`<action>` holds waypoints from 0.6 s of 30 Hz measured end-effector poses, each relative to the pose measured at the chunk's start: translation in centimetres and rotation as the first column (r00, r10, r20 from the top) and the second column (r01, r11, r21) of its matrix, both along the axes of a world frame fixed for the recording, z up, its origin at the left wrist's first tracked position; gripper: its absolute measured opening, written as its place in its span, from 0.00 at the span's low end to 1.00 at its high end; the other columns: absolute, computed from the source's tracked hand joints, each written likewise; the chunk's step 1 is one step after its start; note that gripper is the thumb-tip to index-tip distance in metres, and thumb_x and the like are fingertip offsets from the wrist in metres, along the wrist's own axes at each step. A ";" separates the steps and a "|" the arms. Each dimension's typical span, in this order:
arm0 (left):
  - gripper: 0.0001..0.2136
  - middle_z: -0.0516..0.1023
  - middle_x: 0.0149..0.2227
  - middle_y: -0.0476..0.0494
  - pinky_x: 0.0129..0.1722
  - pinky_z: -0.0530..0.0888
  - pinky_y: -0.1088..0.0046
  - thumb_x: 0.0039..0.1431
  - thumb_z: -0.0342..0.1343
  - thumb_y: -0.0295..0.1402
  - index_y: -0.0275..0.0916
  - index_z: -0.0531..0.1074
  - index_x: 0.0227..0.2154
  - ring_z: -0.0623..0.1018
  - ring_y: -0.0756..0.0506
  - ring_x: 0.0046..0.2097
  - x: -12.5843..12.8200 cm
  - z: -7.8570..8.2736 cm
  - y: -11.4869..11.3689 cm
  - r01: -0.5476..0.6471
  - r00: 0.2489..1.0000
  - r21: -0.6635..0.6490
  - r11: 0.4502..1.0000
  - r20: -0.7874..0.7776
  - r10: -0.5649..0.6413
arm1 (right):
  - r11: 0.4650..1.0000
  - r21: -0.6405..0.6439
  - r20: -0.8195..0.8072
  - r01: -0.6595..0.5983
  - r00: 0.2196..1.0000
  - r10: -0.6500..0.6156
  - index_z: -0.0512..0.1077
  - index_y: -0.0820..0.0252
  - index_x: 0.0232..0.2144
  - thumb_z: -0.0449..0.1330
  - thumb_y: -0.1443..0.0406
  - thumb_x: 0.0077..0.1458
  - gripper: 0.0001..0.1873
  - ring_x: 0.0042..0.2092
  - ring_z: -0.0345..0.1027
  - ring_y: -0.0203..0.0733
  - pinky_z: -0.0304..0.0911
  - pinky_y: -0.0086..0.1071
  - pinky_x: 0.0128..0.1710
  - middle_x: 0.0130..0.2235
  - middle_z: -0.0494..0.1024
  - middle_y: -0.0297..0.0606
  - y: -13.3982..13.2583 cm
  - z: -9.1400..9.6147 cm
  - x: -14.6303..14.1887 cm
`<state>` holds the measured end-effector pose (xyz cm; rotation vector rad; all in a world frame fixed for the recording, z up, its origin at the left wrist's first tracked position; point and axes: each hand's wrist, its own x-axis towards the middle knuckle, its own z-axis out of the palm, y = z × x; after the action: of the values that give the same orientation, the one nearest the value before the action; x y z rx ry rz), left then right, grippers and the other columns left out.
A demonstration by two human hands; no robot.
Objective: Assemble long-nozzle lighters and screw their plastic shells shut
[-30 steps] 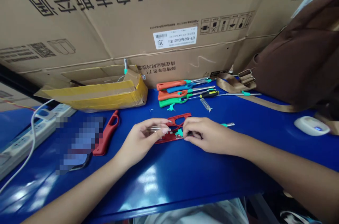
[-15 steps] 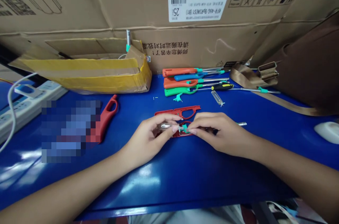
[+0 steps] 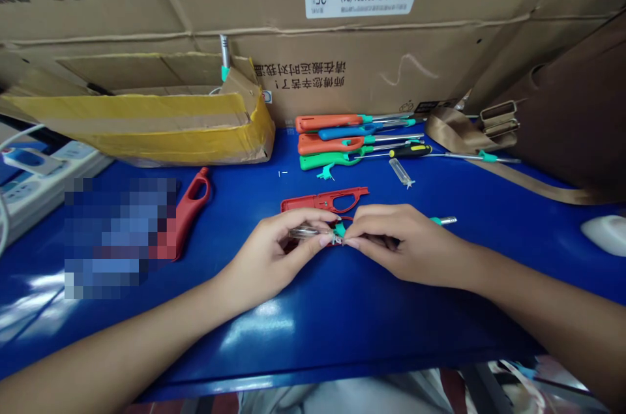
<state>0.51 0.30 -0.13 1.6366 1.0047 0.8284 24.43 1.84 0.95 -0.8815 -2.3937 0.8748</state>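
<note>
My left hand [image 3: 268,254] is closed around a clear lighter fuel tank [image 3: 304,231], thumb and fingers near its white valve end. Against that end, my right hand [image 3: 415,244] pinches with thumb and forefinger; what lies between those fingertips is too small to make out. A teal trigger piece [image 3: 340,229] sits between the two hands. Below them is a red lighter shell half, mostly covered by the fingers. Just behind lies another red shell half [image 3: 306,201], its inside facing up. A metal lighter tube [image 3: 447,221] with a teal collar sticks out beyond my right hand.
Several assembled lighters [image 3: 327,160] lie at the back, beside a yellow-and-black screwdriver [image 3: 411,150] and a loose clear tank [image 3: 401,173]. A taped carton [image 3: 186,133], a power strip [image 3: 29,186] and a red lighter handle [image 3: 192,212] are leftward. A brown strap [image 3: 533,187] lies right.
The view has shifted slightly. My right fingertips have moved a little down toward the tank's valve end, and the teal collar of the metal tube now shows beyond my right hand.
</note>
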 end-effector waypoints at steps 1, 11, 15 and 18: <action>0.12 0.84 0.42 0.45 0.45 0.80 0.73 0.64 0.61 0.32 0.39 0.77 0.49 0.83 0.47 0.43 0.0 0.0 0.0 0.000 1.000 0.001 1.000 -0.001 0.000 | 1.000 0.001 0.001 -0.002 1.000 0.002 0.78 0.59 0.39 0.56 0.67 0.68 0.09 0.35 0.68 0.33 0.61 0.27 0.36 0.35 0.77 0.33 0.0 0.0 0.0; 0.11 0.85 0.44 0.43 0.44 0.80 0.73 0.64 0.61 0.32 0.38 0.78 0.48 0.84 0.46 0.43 -0.1 0.0 0.0 -0.012 1.000 -0.001 1.000 0.006 0.012 | 1.000 -0.015 -0.002 -0.003 1.000 0.003 0.77 0.58 0.38 0.56 0.68 0.67 0.09 0.36 0.70 0.34 0.63 0.29 0.37 0.35 0.78 0.34 0.0 0.2 0.0; 0.11 0.85 0.44 0.44 0.45 0.80 0.73 0.64 0.61 0.32 0.39 0.78 0.48 0.84 0.46 0.43 0.0 -0.1 0.0 -0.011 1.000 0.006 1.000 0.012 0.011 | 1.000 -0.020 0.008 -0.008 1.000 0.008 0.77 0.58 0.39 0.56 0.67 0.67 0.09 0.35 0.69 0.34 0.62 0.29 0.36 0.35 0.77 0.34 0.0 0.2 0.0; 0.11 0.85 0.44 0.44 0.45 0.81 0.71 0.64 0.61 0.32 0.39 0.78 0.49 0.84 0.46 0.43 0.0 -0.1 0.0 -0.008 1.000 0.002 1.000 0.006 0.008 | 1.000 -0.029 0.025 -0.011 1.000 0.012 0.77 0.57 0.38 0.55 0.66 0.68 0.10 0.34 0.68 0.34 0.61 0.29 0.35 0.35 0.77 0.34 -0.1 0.1 0.1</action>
<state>0.49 0.29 -0.25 1.6323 1.0074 0.8398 24.53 1.75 1.05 -0.8957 -2.4149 0.9104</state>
